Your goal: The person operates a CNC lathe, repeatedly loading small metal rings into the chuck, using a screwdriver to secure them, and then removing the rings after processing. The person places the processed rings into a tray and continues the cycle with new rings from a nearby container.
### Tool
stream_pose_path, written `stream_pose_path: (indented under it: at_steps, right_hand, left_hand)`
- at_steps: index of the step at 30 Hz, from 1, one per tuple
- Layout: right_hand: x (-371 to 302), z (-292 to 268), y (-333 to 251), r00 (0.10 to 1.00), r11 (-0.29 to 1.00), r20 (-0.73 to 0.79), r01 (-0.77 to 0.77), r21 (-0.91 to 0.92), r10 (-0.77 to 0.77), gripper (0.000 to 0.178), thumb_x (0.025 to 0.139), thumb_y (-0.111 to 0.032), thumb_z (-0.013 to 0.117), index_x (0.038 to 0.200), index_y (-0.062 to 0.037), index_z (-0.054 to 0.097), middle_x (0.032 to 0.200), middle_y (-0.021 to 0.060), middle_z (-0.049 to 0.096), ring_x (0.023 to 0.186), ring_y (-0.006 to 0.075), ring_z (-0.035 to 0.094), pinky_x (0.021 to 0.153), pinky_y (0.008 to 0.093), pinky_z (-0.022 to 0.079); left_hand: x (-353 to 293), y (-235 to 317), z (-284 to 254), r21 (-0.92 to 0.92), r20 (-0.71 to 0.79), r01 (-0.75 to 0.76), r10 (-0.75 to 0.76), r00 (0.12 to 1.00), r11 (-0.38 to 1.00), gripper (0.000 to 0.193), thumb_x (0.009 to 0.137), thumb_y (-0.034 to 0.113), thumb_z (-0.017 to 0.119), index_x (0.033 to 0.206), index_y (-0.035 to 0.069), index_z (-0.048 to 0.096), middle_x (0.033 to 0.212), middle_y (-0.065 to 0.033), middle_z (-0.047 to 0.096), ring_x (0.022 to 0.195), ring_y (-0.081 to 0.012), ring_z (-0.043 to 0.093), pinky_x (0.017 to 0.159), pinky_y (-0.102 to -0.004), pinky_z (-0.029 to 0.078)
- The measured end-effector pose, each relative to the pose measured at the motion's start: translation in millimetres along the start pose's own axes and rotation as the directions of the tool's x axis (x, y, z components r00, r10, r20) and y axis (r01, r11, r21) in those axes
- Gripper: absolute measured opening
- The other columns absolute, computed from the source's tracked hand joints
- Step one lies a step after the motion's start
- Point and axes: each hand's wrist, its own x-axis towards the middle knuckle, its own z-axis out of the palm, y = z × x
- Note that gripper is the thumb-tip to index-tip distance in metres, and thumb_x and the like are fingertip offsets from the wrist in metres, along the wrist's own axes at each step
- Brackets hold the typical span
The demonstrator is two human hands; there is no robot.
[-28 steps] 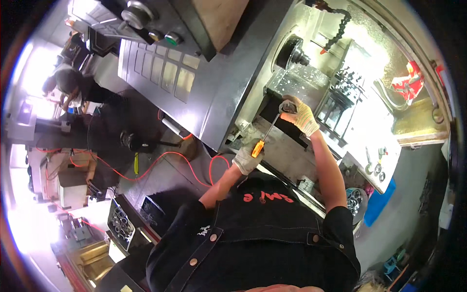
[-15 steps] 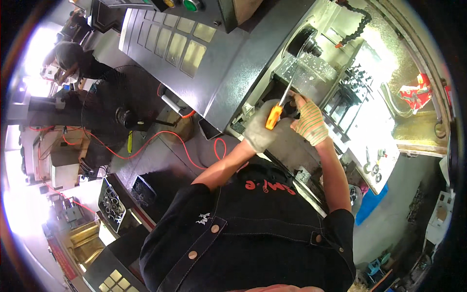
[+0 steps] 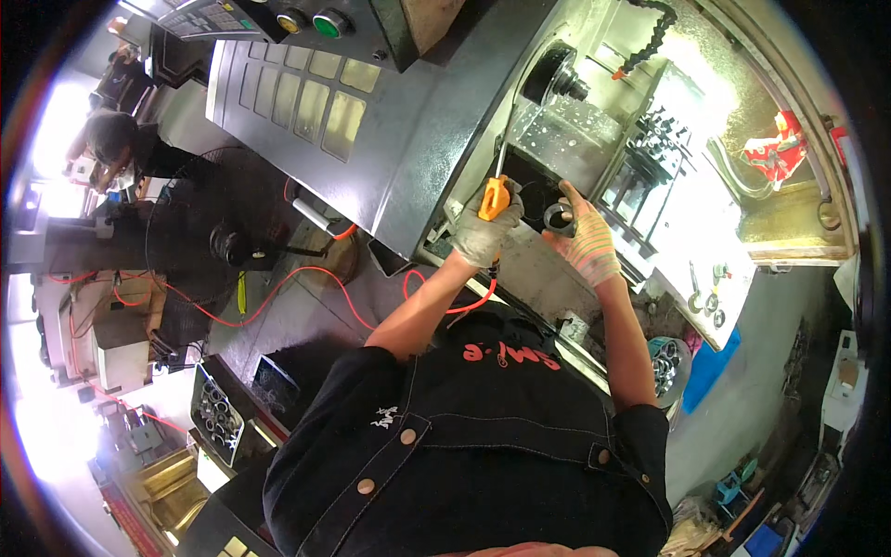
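With twelve o'clock pointing straight away from the wearer's chest, the left hand, in a pale work glove, is closing around an orange air gun with a long, thin metal nozzle, which is pointing roughly to twelve. An orange-red flexible hose is curving across the floor between eight and nine o'clock from that hand.

The right hand, in a cream glove with coloured stripes, is gripping a dark grey metal ring between thumb and fingers. The ring is sitting at three o'clock from the air gun, near it but apart.

A dark, round, stepped machine chuck is standing at twelve from the ring, and a black segmented coolant hose with an orange tip is hanging at one. A brightly lit white work surface is stretching out at three from the right hand, small dark metal parts lying on it at one. Another person is working between nine and ten from the left hand.
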Motion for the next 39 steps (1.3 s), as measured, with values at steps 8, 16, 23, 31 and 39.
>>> stream_pose_path:
  at_steps: [8, 16, 23, 31, 39]
  right_hand:
    - [-15.7, 12.2, 41.3, 0.938, 0.527, 0.08, -0.259, 0.809, 0.338, 0.054, 0.076, -0.018, 0.077, 0.124, -0.0057, 0.055, 0.099, 0.0037, 0.063, 0.096, 0.0141, 0.06, 0.082, 0.0262, 0.048]
    - [-5.4, 31.5, 80.5, 0.893, -0.129, 0.328, -0.303, 0.944, 0.309, 0.048, 0.09, -0.042, 0.054, 0.118, -0.0034, 0.056, 0.104, 0.0134, 0.063, 0.075, 0.0174, 0.062, 0.078, 0.0372, 0.052]
    - [32.4, 39.5, 89.1, 0.881, -0.356, 0.398, -0.296, 0.886, 0.257, 0.034, 0.09, -0.033, 0.053, 0.112, -0.0077, 0.056, 0.1, 0.015, 0.063, 0.084, 0.0269, 0.063, 0.086, 0.0442, 0.05]
    - [130.5, 44.9, 125.2, 0.876, -0.466, 0.371, -0.201, 0.862, 0.309, 0.05, 0.086, -0.041, 0.065, 0.121, -0.0131, 0.043, 0.11, 0.0128, 0.054, 0.091, 0.0325, 0.059, 0.088, 0.0483, 0.047]
    - [199.5, 35.0, 172.4, 0.794, -0.195, 0.227, -0.139, 0.971, 0.564, 0.055, 0.076, -0.053, 0.072, 0.115, -0.0198, 0.052, 0.096, 0.0037, 0.057, 0.077, 0.0251, 0.057, 0.062, 0.0359, 0.051]
  left_hand:
    - [33.1, -49.1, -36.4, 0.962, 0.18, -0.238, 0.342, 0.923, 0.137, 0.04, 0.074, 0.015, 0.07, 0.11, 0.007, 0.055, 0.096, -0.0115, 0.06, 0.087, -0.0268, 0.06, 0.079, -0.034, 0.047]
    - [17.9, -77.4, -64.2, 0.883, 0.1, 0.034, -0.258, 0.961, 0.468, 0.044, 0.074, 0.021, 0.07, 0.111, 0.005, 0.052, 0.094, -0.0174, 0.062, 0.088, -0.0329, 0.06, 0.08, -0.0382, 0.046]
    - [11.6, -66.9, -56.7, 0.876, 0.001, 0.138, -0.287, 0.958, 0.463, 0.037, 0.08, 0.023, 0.058, 0.112, 0.003, 0.055, 0.099, -0.0196, 0.063, 0.094, -0.0347, 0.061, 0.083, -0.0396, 0.047]
    - [5.2, -21.1, -15.8, 0.912, -0.001, 0.065, -0.155, 0.988, 0.404, 0.047, 0.078, 0.029, 0.063, 0.116, 0.001, 0.056, 0.102, -0.0212, 0.063, 0.097, -0.0358, 0.06, 0.085, -0.0398, 0.046]
    - [28.0, 2.2, 13.2, 0.966, 0.029, 0.038, -0.251, 0.967, 0.255, 0.035, 0.079, 0.028, 0.056, 0.109, 0.009, 0.053, 0.098, -0.0248, 0.062, 0.095, -0.0454, 0.057, 0.08, -0.0499, 0.045]
